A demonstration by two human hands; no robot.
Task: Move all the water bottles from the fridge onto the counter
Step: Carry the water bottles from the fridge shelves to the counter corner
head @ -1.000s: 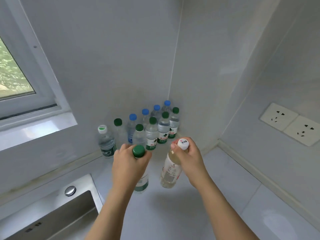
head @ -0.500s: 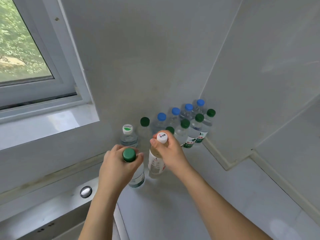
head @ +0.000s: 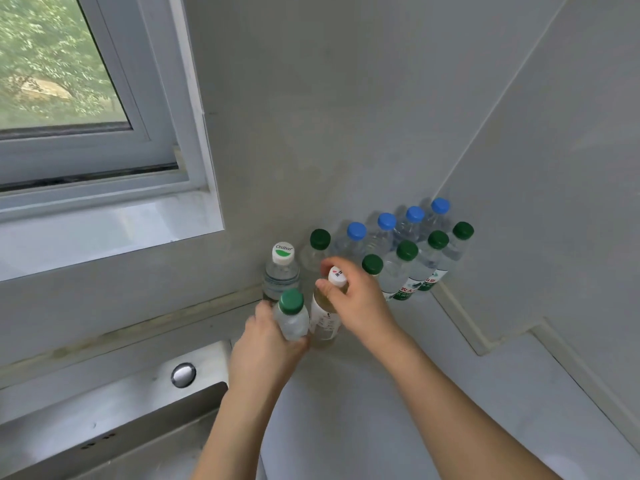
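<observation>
Left hand (head: 263, 344) has its grip wrapped around the body of a green-capped water bottle (head: 292, 318), fingers clamped low on the clear plastic, cap up, bottle tilted a bit toward the camera. Can't tell if its base touches the worktop (head: 363, 410); the hand hides it.

Right hand (head: 360, 299) has its grip pinched on the neck of a white-capped bottle (head: 325, 318) with yellowish liquid and a white label, thumb and fingers closed just under the cap. It stands just beside the left-hand bottle, bodies about touching; base looks down on the worktop.

Directly behind them, against the wall: a clear bottle with a white-and-green cap (head: 281, 271), upright.

Rest of the bottles are packed in the corner to the right, upright in two rows: blue-capped row (head: 398, 225) at the back by the wall, green-capped row (head: 420, 251) in front. One more green-capped bottle (head: 318, 247) stands at the left end by the wall, partly behind the right hand.

Steel sink (head: 121, 410) lower left, window (head: 69, 98) above it.
</observation>
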